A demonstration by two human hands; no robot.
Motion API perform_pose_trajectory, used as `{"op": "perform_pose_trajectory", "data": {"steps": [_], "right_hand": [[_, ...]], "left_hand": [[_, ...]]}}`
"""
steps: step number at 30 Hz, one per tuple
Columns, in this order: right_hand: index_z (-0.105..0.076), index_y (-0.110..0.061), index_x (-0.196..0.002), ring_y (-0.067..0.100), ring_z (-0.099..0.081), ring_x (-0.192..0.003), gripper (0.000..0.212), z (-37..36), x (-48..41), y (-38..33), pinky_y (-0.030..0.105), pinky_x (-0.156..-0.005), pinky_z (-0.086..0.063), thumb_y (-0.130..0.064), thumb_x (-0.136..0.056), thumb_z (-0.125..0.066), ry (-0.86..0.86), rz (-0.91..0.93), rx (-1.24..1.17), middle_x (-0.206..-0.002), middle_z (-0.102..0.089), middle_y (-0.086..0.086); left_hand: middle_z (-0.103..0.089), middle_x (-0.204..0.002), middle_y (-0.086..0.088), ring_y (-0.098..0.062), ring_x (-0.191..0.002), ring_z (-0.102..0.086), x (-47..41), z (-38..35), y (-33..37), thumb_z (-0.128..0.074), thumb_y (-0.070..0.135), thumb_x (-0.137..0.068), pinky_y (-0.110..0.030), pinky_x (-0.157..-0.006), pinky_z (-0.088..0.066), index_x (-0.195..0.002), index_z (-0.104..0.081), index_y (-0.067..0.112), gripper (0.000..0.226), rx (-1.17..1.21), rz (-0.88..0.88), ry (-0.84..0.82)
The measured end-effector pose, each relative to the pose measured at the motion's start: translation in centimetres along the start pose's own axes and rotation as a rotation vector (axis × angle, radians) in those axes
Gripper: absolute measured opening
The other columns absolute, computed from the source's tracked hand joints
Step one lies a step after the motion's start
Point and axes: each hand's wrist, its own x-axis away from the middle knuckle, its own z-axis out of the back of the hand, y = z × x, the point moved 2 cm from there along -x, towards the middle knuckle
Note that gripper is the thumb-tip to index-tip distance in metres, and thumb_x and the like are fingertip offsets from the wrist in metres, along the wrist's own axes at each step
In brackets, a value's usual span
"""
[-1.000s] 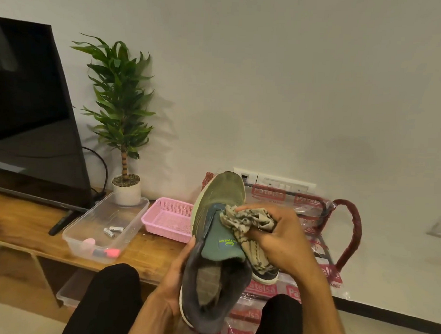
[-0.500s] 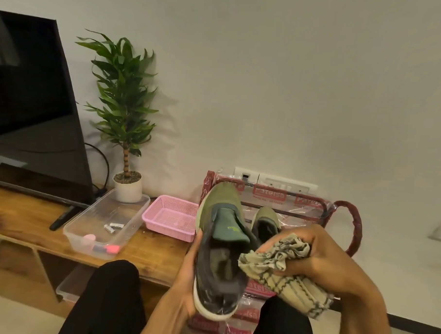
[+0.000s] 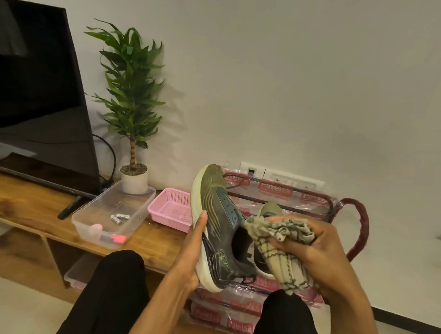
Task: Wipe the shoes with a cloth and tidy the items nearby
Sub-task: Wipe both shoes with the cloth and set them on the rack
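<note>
Above lap | left hand [image 3: 191,251] grips shoe [image 3: 218,224] (toe up) | right hand [image 3: 319,252] clutches cloth [image 3: 281,242]

The shoe [image 3: 219,230] in the left hand [image 3: 190,251] has turned onto its side. The right hand [image 3: 312,249] has pulled the cloth [image 3: 281,242] off it.

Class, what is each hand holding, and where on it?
Left hand grips the shoe by its sole edge; right hand clutches the bunched cloth around its middle.
</note>
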Motion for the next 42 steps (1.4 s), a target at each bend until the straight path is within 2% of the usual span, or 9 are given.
{"op": "perform_pose_trajectory", "data": {"steps": [6,12,17,22,24,28,33,37,42], "right_hand": [[-0.074,-0.025,-0.108,0.011,-0.072,-0.096,0.044,-2.5,-1.2,0.1,0.029,-0.083,-0.058,-0.003,-0.072,-0.082,0.081,0.023,0.046,-0.105,-0.074,0.003],[-0.068,-0.031,-0.116,-0.009,-0.061,-0.089,0.045,-6.4,-2.5,1.5,0.023,-0.085,-0.055,-0.015,-0.077,-0.083,0.236,0.007,0.395,-0.092,-0.061,-0.029],[-0.073,-0.028,-0.103,-0.001,-0.066,-0.081,0.030,-7.2,-2.0,1.7,0.023,-0.072,-0.057,-0.020,-0.076,-0.084,0.105,-0.081,0.525,-0.088,-0.073,-0.012],[-0.077,-0.022,-0.102,-0.009,-0.056,-0.066,0.033,-8.1,-3.2,0.7,0.011,-0.066,-0.053,0.000,-0.076,-0.074,0.349,0.089,0.535,-0.084,-0.068,-0.016],[-0.077,-0.022,-0.101,-0.002,-0.061,-0.069,0.034,-7.8,-3.8,0.9,0.022,-0.068,-0.058,0.000,-0.076,-0.075,0.329,0.076,0.533,-0.085,-0.071,-0.014],[-0.077,-0.024,-0.092,0.001,-0.067,-0.071,0.019,-7.3,-3.0,1.5,0.029,-0.066,-0.059,-0.012,-0.078,-0.080,0.177,-0.015,0.586,-0.077,-0.071,-0.014],[-0.078,-0.023,-0.100,-0.021,-0.055,-0.070,0.029,-7.3,-2.4,0.8,0.003,-0.060,-0.046,-0.005,-0.078,-0.078,0.341,0.097,0.513,-0.068,-0.050,-0.030],[-0.077,-0.024,-0.104,-0.013,-0.058,-0.067,0.037,-8.3,-3.2,-0.1,0.002,-0.067,-0.049,-0.002,-0.075,-0.078,0.338,0.161,0.454,-0.086,-0.074,-0.015],[-0.076,-0.022,-0.106,-0.010,-0.060,-0.077,0.042,-8.6,-3.9,-0.4,-0.001,-0.072,-0.045,0.003,-0.073,-0.076,0.287,0.176,0.434,-0.098,-0.076,-0.007]], "left_hand": [[-0.074,-0.112,-0.008,-0.031,-0.102,-0.071,-0.8,0.5,-0.5,-0.079,0.049,-0.074,-0.054,-0.091,-0.056,-0.131,-0.058,0.026,0.065,-0.092,-0.065,0.120],[-0.076,-0.102,-0.011,-0.028,-0.092,-0.072,-0.4,0.0,-0.6,-0.084,0.033,-0.064,-0.045,-0.080,-0.059,-0.121,-0.064,0.016,0.063,-0.078,-0.075,0.143],[-0.076,-0.091,-0.015,-0.028,-0.079,-0.071,-0.1,-0.1,-0.2,-0.079,0.034,-0.060,-0.040,-0.067,-0.057,-0.108,-0.070,0.008,0.055,0.012,-0.072,0.174],[-0.076,-0.096,-0.015,-0.032,-0.087,-0.072,0.0,-0.7,-0.8,-0.087,0.033,-0.054,-0.047,-0.081,-0.059,-0.113,-0.069,0.009,0.066,-0.073,-0.103,0.128],[-0.076,-0.100,-0.016,-0.035,-0.096,-0.070,-0.1,-0.8,-0.8,-0.089,0.033,-0.052,-0.046,-0.083,-0.059,-0.115,-0.069,0.010,0.070,-0.050,-0.126,0.155],[-0.075,-0.098,-0.017,-0.031,-0.085,-0.070,-0.4,-0.6,-0.2,-0.085,0.037,-0.054,-0.039,-0.066,-0.058,-0.111,-0.071,0.007,0.066,0.067,-0.124,0.215],[-0.074,-0.097,-0.017,-0.030,-0.083,-0.069,0.1,-1.6,-1.2,-0.083,0.043,-0.063,-0.043,-0.072,-0.057,-0.116,-0.071,0.010,0.064,0.152,-0.006,0.126],[-0.070,-0.119,-0.016,-0.031,-0.104,-0.065,0.2,-2.3,-1.6,-0.077,0.043,-0.073,-0.042,-0.081,-0.053,-0.123,-0.069,0.010,0.060,0.246,0.059,0.004],[-0.071,-0.097,-0.014,-0.024,-0.081,-0.068,0.2,-1.8,-1.6,-0.072,0.031,-0.072,-0.035,-0.060,-0.058,-0.106,-0.071,0.008,0.040,0.293,0.034,-0.060]]}}
